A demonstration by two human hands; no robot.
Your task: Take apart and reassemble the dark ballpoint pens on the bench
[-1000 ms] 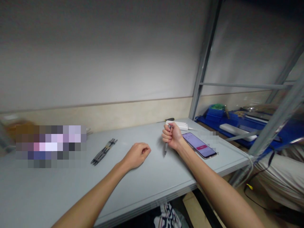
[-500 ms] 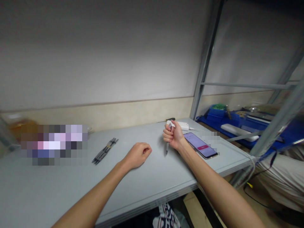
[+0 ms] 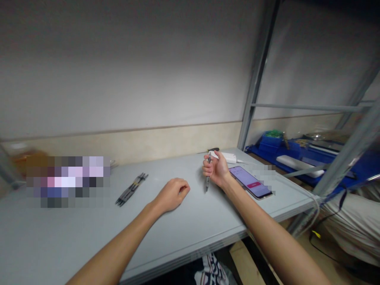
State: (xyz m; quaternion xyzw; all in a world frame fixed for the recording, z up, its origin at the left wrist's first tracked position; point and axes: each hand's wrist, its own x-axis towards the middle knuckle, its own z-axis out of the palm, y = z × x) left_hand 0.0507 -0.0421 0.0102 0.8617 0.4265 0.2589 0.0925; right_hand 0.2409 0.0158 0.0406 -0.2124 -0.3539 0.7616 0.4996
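Note:
My right hand [image 3: 217,168] is raised a little over the desk with its fingers curled round a pen [image 3: 207,181]. The pen stands nearly upright, its tip pointing down. Lower and to the left, my left hand [image 3: 173,194] rests on the desk top with loosely curled fingers and nothing visible in them. Beyond it on the left lies a bundle of several dark grey pens [image 3: 130,190] with a yellowish band round the middle. Just right of my right wrist is a phone [image 3: 251,182], lying flat with its screen lit.
The grey desk [image 3: 160,233] stands against a wall. Behind my right hand lie a white power strip [image 3: 230,157] and a dark-handled tool [image 3: 213,150]. A metal frame post [image 3: 251,95] rises at the desk's right end, before a blue surface [image 3: 258,152] with clutter. Another person's leg [image 3: 353,225] shows at right.
The fingers of my right hand have loosened and shifted along the pen, which now shows more of its barrel and sits slightly further left. My left hand has stayed still.

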